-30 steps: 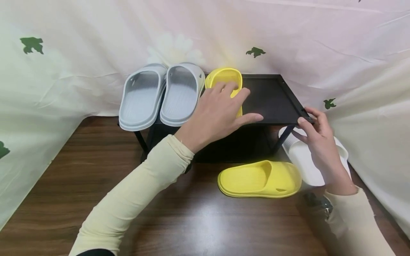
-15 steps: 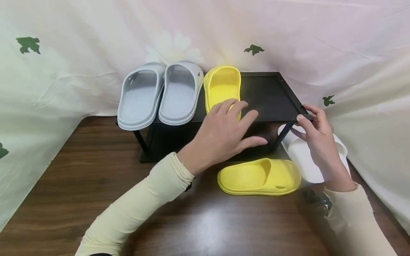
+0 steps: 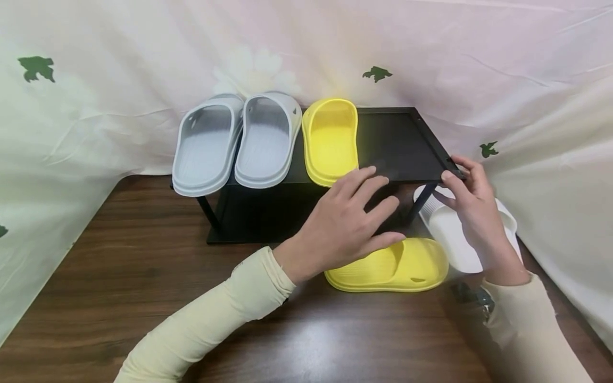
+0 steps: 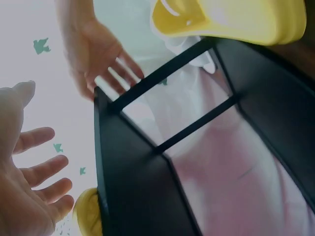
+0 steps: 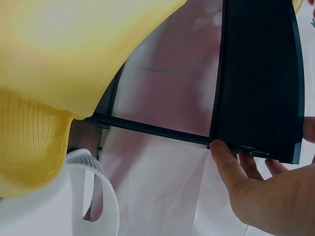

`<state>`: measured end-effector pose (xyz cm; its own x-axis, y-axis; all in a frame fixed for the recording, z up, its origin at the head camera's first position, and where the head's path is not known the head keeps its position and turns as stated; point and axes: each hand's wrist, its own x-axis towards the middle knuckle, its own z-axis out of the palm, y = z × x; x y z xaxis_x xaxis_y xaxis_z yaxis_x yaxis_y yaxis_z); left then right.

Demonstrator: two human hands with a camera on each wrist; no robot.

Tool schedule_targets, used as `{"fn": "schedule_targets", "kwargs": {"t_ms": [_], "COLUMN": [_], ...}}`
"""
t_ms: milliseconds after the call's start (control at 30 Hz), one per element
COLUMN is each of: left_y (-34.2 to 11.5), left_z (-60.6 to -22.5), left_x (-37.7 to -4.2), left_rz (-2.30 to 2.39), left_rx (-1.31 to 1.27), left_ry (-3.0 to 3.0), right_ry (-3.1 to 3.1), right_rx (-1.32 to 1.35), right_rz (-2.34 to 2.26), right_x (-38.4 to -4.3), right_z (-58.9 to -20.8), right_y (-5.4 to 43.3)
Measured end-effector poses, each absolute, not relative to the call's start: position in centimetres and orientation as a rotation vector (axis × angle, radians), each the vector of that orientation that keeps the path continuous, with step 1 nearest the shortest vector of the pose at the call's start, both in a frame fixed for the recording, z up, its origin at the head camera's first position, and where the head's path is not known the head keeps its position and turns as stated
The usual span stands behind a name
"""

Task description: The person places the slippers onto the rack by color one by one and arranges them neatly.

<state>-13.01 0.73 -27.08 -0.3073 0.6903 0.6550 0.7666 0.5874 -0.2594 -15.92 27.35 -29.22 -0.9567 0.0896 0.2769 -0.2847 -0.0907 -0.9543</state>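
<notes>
A yellow slipper (image 3: 332, 138) sits on the top shelf of a black shoe rack (image 3: 397, 143), its open heel toward me. Just in front of the rack's near edge, my left hand (image 3: 341, 229) hovers with nothing in it, fingers spread. It partly covers a second yellow slipper (image 3: 423, 266) lying sideways on the wooden surface. My right hand (image 3: 476, 218) pinches the rack's right front corner between thumb and fingers. In the right wrist view, the thumb of that hand (image 5: 268, 194) presses on the rack's edge (image 5: 261, 78).
Two grey slippers (image 3: 206, 143) stand side by side on the left of the top shelf. White footwear (image 3: 457, 242) lies right of the rack, partly behind my right hand. The rack has a lower shelf (image 3: 258, 213). A patterned cloth (image 3: 143, 64) hangs behind.
My left hand has come away from the yellow slipper on the rack, moving down toward me, and now overlaps the lower yellow slipper. My right hand stays on the rack corner.
</notes>
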Motion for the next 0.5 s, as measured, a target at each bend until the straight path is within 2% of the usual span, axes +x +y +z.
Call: {"fn": "schedule_targets", "kwargs": {"t_ms": [500], "left_y": [1.8], "left_z": [-30.5], "left_x": [-13.1], "left_rz": [-0.042], "left_rx": [-1.242], "left_ry": [-2.172], "right_ry": [-1.905], "right_rx": [0.232], "right_rz": [2.152], "right_x": [-15.9], "right_z": [-29.3], "right_y": [27.4]}}
